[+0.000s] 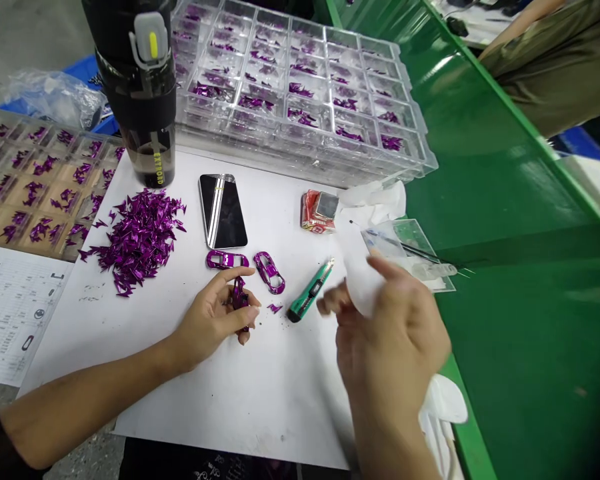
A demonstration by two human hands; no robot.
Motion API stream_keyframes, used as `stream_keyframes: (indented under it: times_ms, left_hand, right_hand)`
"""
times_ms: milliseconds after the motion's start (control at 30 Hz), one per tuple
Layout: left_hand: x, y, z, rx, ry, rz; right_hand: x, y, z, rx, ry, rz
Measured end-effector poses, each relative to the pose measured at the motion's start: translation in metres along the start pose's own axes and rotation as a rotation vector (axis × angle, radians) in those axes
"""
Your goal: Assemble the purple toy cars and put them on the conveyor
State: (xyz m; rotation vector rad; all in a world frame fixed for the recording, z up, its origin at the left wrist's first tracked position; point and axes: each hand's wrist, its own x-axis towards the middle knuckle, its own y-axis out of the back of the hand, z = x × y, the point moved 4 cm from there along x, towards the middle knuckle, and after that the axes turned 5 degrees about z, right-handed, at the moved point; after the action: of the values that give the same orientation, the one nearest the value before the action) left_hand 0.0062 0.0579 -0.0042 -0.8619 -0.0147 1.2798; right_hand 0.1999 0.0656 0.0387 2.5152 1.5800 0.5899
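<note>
My left hand (215, 317) is closed around a glossy purple toy car body (241, 297), holding it above the white work surface. Two more purple car bodies, one (227, 260) behind my fingers and another (269, 272) to their right, lie on the surface. A small loose purple piece (275, 308) rests near the held body. My right hand (395, 320) is raised on the right and smeared by motion. Beside its fingers shows a blurred white patch (363, 277); whether it is held I cannot make out. A green utility knife (311, 291) lies between my hands.
Purple pointed pieces form a heap (140, 240) on the left, near a phone (223, 211) and a tall black bottle (140, 93). Clear compartment boxes (300, 157) stand behind. A red box (311, 212) and tweezers (420, 252) lie right, before a green wall (510, 193).
</note>
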Motion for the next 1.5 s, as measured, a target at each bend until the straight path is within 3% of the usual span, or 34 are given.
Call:
stream_keyframes:
  times_ms: [100,267,333,467,600,800,1100,1500]
  left_hand:
    - [0.0,-0.001,0.001,0.007,0.006,-0.019]
    - [-0.001,-0.004,0.003,0.082,0.023,-0.065]
    - [-0.001,-0.005,0.003,0.102,0.019,-0.074]
    - [0.0,-0.005,0.004,0.108,0.012,-0.066]
    - [-0.001,-0.005,0.004,0.127,-0.002,-0.049]
    - [-0.006,-0.004,0.004,0.166,-0.042,-0.04]
    - [-0.011,-0.004,0.004,0.197,-0.094,-0.072]
    - [-0.008,-0.007,0.005,0.168,-0.086,-0.058]
  right_hand:
    - [0.043,-0.013,0.016,-0.2,-0.091,0.001]
    - [0.069,-0.025,0.032,-0.489,0.004,-0.21]
    - [0.064,-0.013,0.026,-0.51,0.048,-0.243]
    - [0.041,0.036,0.007,-0.719,0.124,-0.268]
    - [0.003,0.073,0.011,-0.878,0.148,-0.391]
    - [-0.03,0.077,0.036,-1.003,0.118,-0.261]
    - [-0.027,0.06,0.046,-1.039,0.114,-0.204]
    - [-0.026,0.056,0.049,-1.089,0.048,-0.11]
